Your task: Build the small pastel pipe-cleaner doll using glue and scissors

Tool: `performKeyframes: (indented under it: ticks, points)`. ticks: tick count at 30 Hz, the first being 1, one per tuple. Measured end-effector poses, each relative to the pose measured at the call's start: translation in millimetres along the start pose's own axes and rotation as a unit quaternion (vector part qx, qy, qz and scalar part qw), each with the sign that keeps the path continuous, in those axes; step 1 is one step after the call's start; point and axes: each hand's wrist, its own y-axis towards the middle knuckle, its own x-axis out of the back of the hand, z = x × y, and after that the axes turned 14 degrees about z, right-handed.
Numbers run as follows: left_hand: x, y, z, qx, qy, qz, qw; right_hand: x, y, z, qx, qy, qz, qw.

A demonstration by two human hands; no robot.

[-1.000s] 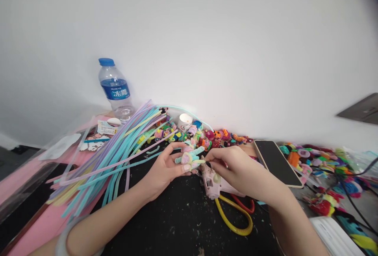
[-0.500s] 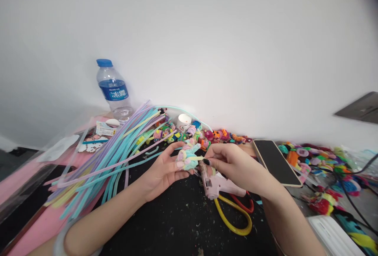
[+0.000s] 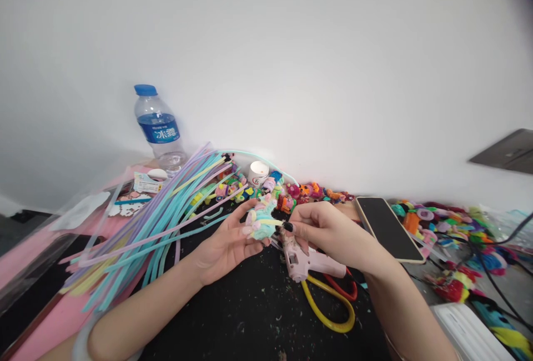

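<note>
Between the fingertips of my left hand (image 3: 231, 243) is a small pipe-cleaner figure (image 3: 263, 222) in pale blue, pink and yellow. A short yellow pipe-cleaner end (image 3: 271, 222) sticks out of its right side. My right hand (image 3: 318, 226) pinches the tip of that yellow end, thumb and forefinger together. Just below my right hand lies a pink glue gun (image 3: 310, 264), its nozzle end partly hidden behind the fingers. Scissors with yellow and red handles (image 3: 331, 319) rest on the black mat (image 3: 237, 316) beside it.
A bundle of pastel pipe cleaners (image 3: 162, 227) spreads on the left, with a water bottle (image 3: 158, 128) behind. Several finished figures (image 3: 287, 191) and a paper cup (image 3: 259, 172) line the wall. On the right are a phone (image 3: 391, 227), more figures (image 3: 437, 222), cables (image 3: 485, 272) and a white box (image 3: 466, 330).
The figure has tilted slightly in my left hand, and its yellow end now shows more clearly across its front. My right hand keeps nearly the same place. The view has shifted slightly.
</note>
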Motion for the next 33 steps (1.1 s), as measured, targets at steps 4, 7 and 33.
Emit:
performKeyframes:
  ticks: [4,7,33]
  points:
    - [0,0,0,0.004,-0.004,0.004,1.000,0,-2,3,0.012,-0.005,0.019,1.000]
    - [1,0,-1,0.005,-0.004,0.014,1.000,-1,-1,2,0.010,-0.002,0.031,0.999]
    - [1,-2,-1,0.022,-0.022,0.049,0.998,0,10,-12,0.037,0.192,0.147,0.970]
